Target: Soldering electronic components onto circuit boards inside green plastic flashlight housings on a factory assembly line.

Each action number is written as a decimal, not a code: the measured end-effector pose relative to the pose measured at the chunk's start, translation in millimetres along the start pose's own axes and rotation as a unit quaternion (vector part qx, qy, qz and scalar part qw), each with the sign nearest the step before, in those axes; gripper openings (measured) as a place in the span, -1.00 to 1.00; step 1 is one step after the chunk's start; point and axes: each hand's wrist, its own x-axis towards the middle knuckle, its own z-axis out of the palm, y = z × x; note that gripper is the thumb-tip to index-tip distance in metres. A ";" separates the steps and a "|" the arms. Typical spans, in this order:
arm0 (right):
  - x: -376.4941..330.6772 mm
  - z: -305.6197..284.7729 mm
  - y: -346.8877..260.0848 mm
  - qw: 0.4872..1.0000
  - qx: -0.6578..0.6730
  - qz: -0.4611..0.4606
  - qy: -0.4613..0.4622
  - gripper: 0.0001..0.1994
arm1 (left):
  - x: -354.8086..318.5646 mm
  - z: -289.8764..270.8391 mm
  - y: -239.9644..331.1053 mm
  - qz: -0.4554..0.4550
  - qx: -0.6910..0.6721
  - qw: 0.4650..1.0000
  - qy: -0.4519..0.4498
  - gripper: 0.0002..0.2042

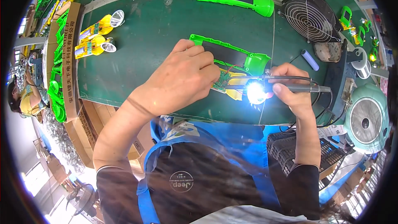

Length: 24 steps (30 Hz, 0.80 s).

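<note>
My right hand [292, 87] is closed around a soldering iron [296, 87] with a black cable, its tip side pointing left toward a circuit board. My left hand [182, 76] is closed with fingers bent down at the board's left end; what they pinch is hidden. Between my hands lies a yellow flashlight core [234, 92] with a green circuit board [221, 79], and its lamp [256, 93] shines bright white. Just beyond it rests an open green flashlight housing half [257, 62] with a dark panel. A thin red wire runs between housing and board.
A finished-looking green flashlight [236, 0] lies at the far side. Two yellow cores with reflectors [103, 27] lie left, beside a carton [70, 66] of green housings. At right are a black fan [309, 14], a purple cylindrical battery [310, 60], a solder spool [360, 58] and a round pale-green fan [367, 118].
</note>
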 end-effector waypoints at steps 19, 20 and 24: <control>-8.3 -7.6 2.4 0.978 0.098 -0.163 0.086 -0.63 | 13.0 -16.7 1.6 -0.002 -0.065 0.998 -0.017 -0.86; -10.6 -7.1 3.6 0.971 0.064 -0.196 0.118 -0.61 | 17.0 -23.2 1.1 0.003 -0.110 0.994 -0.019 -0.87; 29.0 -16.3 35.3 0.960 -0.075 -0.222 0.155 -0.74 | 43.5 -32.1 -22.7 -0.040 -0.039 0.998 -0.015 -0.67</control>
